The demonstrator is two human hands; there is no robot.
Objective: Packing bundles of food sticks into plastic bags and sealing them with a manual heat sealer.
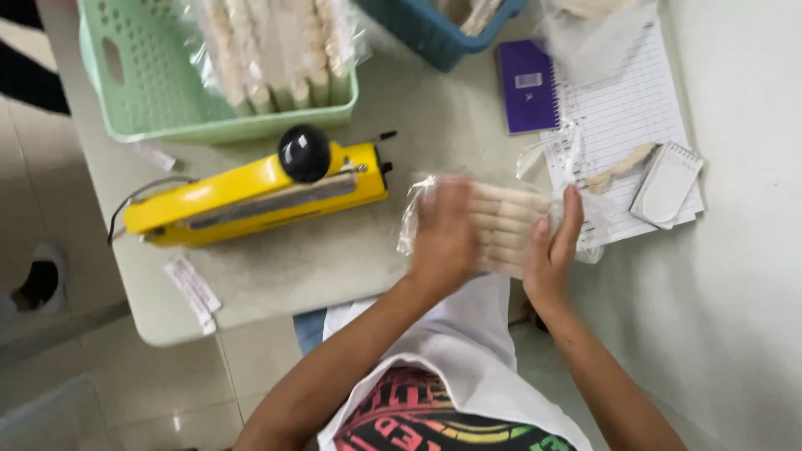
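A clear plastic bag of pale stick-shaped biscuits (505,224) lies on the grey table (334,259) near its front edge. My left hand (443,238) rests flat on the bag's left part, blurred by motion. My right hand (553,250) presses against the bag's right end, fingers straight and pointing up. The bag's open mouth sticks out to the left of my left hand. A yellow heat sealer with a black knob (259,190) sits just left of the bag.
A green basket (150,92) holding a sealed bag of sticks stands at the back left, a blue basket (434,33) behind the middle. To the right lie a purple booklet (528,88), lined paper (626,117), a small notepad (666,184) and loose plastic. Paper slips (194,292) lie at the table's front.
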